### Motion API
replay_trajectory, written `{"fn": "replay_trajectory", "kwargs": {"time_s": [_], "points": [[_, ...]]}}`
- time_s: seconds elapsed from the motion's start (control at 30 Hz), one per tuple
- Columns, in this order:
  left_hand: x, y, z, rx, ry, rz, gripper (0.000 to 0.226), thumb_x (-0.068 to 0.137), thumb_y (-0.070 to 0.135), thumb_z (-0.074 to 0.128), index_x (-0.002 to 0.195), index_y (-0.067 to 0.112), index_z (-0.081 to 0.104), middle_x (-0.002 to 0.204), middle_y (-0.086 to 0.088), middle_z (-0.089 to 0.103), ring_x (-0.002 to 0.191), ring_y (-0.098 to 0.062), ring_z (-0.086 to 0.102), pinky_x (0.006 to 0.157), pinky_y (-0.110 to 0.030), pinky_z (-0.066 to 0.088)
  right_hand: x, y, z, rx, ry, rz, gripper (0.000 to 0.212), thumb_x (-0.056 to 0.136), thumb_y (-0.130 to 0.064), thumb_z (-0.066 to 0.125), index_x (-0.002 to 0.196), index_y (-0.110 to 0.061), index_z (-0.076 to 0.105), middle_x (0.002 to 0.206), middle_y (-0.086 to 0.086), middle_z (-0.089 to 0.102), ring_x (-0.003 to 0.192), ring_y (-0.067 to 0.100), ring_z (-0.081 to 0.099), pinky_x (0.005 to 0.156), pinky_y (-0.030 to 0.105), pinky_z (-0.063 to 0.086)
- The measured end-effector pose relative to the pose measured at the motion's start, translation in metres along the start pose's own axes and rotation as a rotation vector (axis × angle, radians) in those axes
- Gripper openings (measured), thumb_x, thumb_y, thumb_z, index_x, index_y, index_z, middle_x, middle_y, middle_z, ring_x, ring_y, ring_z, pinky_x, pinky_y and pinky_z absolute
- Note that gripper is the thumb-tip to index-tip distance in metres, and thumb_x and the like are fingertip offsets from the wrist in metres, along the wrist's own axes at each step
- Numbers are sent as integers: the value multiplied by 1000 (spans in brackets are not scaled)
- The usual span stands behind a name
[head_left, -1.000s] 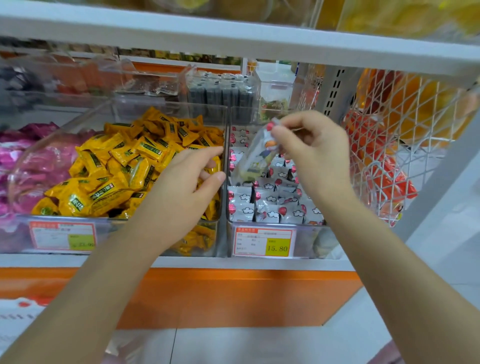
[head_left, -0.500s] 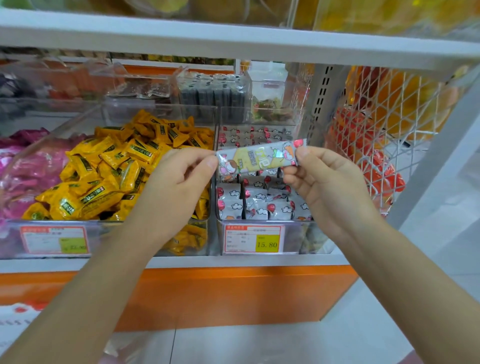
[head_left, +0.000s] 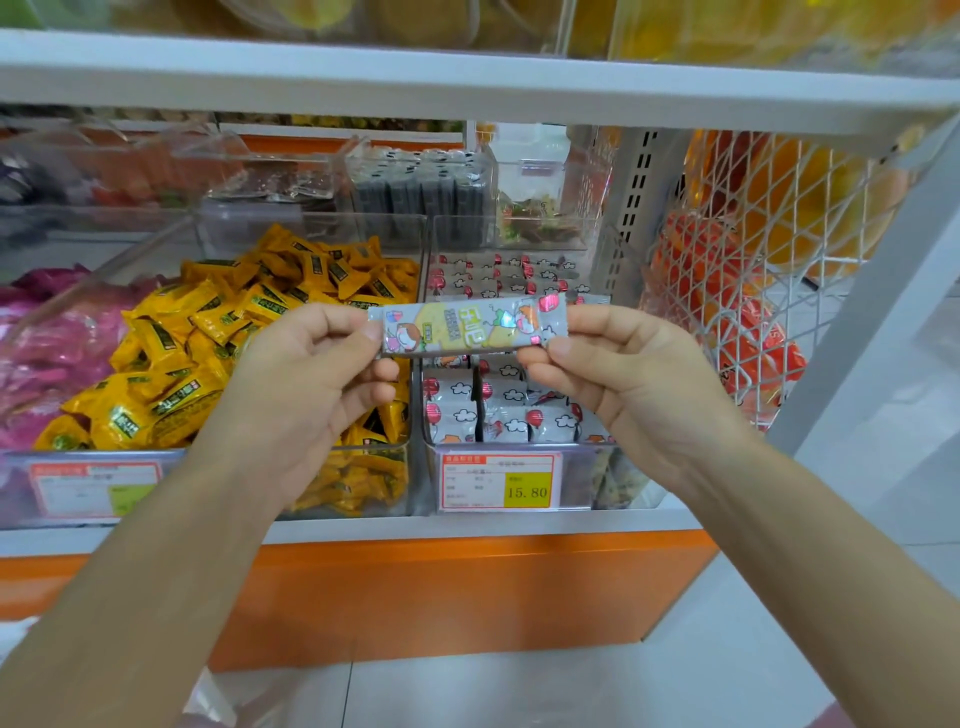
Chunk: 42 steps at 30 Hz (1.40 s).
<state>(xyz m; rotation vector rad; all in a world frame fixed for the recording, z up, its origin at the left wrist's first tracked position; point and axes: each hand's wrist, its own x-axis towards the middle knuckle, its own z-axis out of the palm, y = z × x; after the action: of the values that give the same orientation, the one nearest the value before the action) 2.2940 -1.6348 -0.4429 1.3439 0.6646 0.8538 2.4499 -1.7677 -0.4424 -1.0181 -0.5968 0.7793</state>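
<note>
Two hands hold one small snack packet (head_left: 470, 327) up in front of a shop shelf (head_left: 467, 522). The left hand (head_left: 306, 384) pinches the packet's left end between thumb and forefinger, with the other fingers curled loosely beneath. The right hand (head_left: 623, 384) pinches the right end the same way, thumb on the front of the wrapper and the remaining fingers folded under. Neither hand is spread wide; both are closed lightly on the packet's ends.

The packet lies level and stretched between the hands, its printed face towards the viewer. It is a long silvery-grey wrapper with a yellow patch, cartoon figures and pink marks; the lettering is too blurred to read.

Just behind and below the packet sits a clear bin (head_left: 576, 478) filled with rows of similar grey wrappers. The packet appears to hang clear of them, though the angle makes that hard to confirm. A red and yellow price label (head_left: 501, 482) on the bin's near wall reads 15.80.

To the left, a second clear bin holds a heap of yellow sweets (head_left: 208, 353), and further left are pink packets (head_left: 47, 338). On the far right, a white wire basket (head_left: 779, 234) holds orange and red bags. Below the shelf runs an orange panel (head_left: 457, 592).
</note>
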Motion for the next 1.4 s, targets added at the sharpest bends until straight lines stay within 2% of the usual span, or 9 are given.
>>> {"fn": "replay_trajectory", "kwargs": {"time_s": [0.23,0.37,0.57,0.8,0.9,1.0,1.13,1.3,1.4], "points": [[-1,3,-2,-33,-90,-5,18,88,-5,50,95,9,58,62,3,67,58,-5,63,55,-15,51,0,0,0,18,39,-2,22,82,18,51,85,-2,60,65,10,70,63,20,71,56,19,55],[-2,4,-2,-92,-139,-40,24,86,-10,49,101,5,59,82,-7,72,69,-10,68,59,-18,53,1,1,-2,-11,84,-25,22,83,17,51,86,-3,60,64,10,69,61,19,70,56,18,55],[-4,6,0,-69,-175,4,34,72,3,64,105,5,58,81,-3,71,70,-9,66,60,-18,53,1,1,-3,-74,72,-59,21,84,15,52,87,-3,61,70,11,69,65,19,70,59,19,55],[-4,1,2,234,-134,156,30,81,-4,62,102,18,60,92,-10,67,73,-12,66,61,-19,55,3,2,2,-242,57,-126,19,88,-19,62,70,-13,58,92,5,66,71,25,68,65,30,57],[-5,1,4,310,-141,193,35,80,-5,63,99,24,62,90,-9,67,68,-12,66,58,-16,53,4,4,1,-390,106,-185,16,86,-17,65,74,-11,56,72,-5,63,64,23,68,73,42,58],[-6,2,3,312,-162,178,35,81,0,63,96,31,65,91,-1,70,61,-8,63,57,-16,51,4,4,2,-425,102,-205,14,85,-11,66,74,-10,58,79,1,65,67,21,70,78,46,57],[-6,3,1,351,-140,207,29,80,25,70,107,33,65,98,4,66,58,-7,59,60,-23,49,3,5,2,-403,63,-218,16,83,0,65,79,-12,56,80,-6,67,70,23,72,76,37,59],[-6,5,0,417,-112,274,29,84,19,64,108,35,63,75,4,63,46,-3,51,50,-14,44,-1,3,7,-441,-32,-256,28,84,6,60,100,-17,63,102,2,65,77,13,69,70,23,56],[-7,4,1,434,-153,275,32,84,16,64,109,36,60,59,5,63,45,-6,54,51,-18,46,-2,2,10,-477,-8,-264,16,84,-4,64,90,-18,68,79,-10,71,73,3,67,62,16,53]]}}
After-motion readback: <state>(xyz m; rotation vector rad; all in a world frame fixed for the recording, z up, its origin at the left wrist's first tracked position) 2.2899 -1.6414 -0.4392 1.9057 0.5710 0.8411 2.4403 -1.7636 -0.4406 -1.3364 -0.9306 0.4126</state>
